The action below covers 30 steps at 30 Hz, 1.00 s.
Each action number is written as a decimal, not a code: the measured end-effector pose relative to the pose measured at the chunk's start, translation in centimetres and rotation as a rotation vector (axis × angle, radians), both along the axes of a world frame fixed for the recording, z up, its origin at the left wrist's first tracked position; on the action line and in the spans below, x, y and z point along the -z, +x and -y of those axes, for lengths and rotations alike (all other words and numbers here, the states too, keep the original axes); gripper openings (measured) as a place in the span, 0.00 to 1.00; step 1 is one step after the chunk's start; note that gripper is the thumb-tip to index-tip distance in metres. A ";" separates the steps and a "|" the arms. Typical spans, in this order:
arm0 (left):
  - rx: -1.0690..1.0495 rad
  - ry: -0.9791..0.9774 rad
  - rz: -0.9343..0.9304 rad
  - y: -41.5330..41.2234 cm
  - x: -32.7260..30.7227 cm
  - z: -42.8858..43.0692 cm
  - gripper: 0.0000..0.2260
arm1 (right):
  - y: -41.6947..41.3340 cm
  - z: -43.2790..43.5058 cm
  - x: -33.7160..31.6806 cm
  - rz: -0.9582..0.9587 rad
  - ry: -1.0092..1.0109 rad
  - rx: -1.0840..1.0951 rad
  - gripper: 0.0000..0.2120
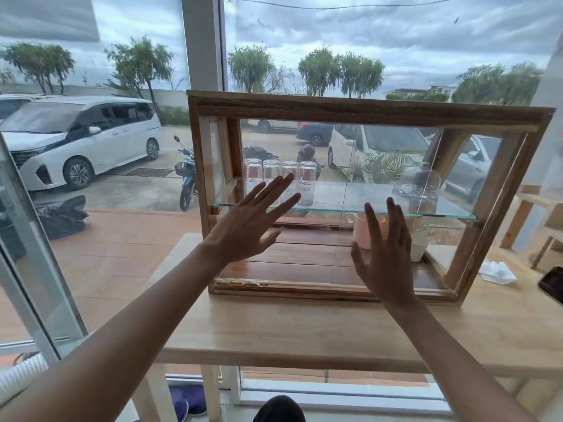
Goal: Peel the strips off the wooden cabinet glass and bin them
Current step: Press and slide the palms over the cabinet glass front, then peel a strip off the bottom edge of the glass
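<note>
A wooden cabinet [359, 111] with glass panes stands on a light wooden table [304, 327] by a big window. My left hand [249, 223] is flat with spread fingers in front of the left half of the front glass. My right hand [384, 254] is likewise spread in front of the glass near the middle seam. Neither hand holds anything. A whitish strip [240, 281] clings to the bottom rail at the cabinet's lower left corner. No bin is in view.
Inside the cabinet, several upturned glasses [278, 178] and a glass jar [422, 190] sit on a glass shelf; a pink mug [364, 229] and a small white pot [419, 248] stand below. Crumpled tissue [496, 271] and a phone [553, 284] lie on the table at right.
</note>
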<state>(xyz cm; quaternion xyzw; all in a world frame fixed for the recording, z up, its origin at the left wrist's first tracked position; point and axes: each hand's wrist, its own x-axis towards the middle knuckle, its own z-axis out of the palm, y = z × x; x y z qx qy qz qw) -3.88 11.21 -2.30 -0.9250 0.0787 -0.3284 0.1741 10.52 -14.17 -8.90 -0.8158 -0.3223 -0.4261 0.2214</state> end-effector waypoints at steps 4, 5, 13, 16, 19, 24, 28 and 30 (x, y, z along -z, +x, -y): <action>0.016 -0.326 0.154 -4.0 4.3 -0.7 0.26 | -2.8 -1.5 2.6 0.045 0.013 -0.121 0.29; -0.006 -0.395 0.171 -5.0 5.7 -1.0 0.24 | -3.7 -2.0 3.6 0.026 -0.008 -0.183 0.28; -0.203 -0.577 0.065 -7.5 14.8 -3.0 0.20 | -9.9 -8.4 7.9 -0.312 -0.166 -0.398 0.17; -0.257 -0.603 0.116 -6.7 15.8 -3.0 0.19 | -10.7 -10.9 8.4 -0.402 -0.180 -0.397 0.18; -0.294 -0.620 0.144 -6.1 16.3 -3.3 0.20 | -10.9 -13.0 8.6 -0.445 -0.178 -0.395 0.19; -0.315 -0.613 0.169 -5.7 16.8 -3.8 0.19 | -10.3 -15.2 8.6 -0.471 -0.207 -0.350 0.20; -0.286 -0.583 0.125 -5.5 17.0 -3.6 0.20 | -10.3 -15.2 8.9 -0.461 -0.225 -0.278 0.19; -0.275 -0.565 0.099 -5.3 17.1 -3.6 0.18 | -10.3 -15.3 9.0 -0.453 -0.254 -0.228 0.19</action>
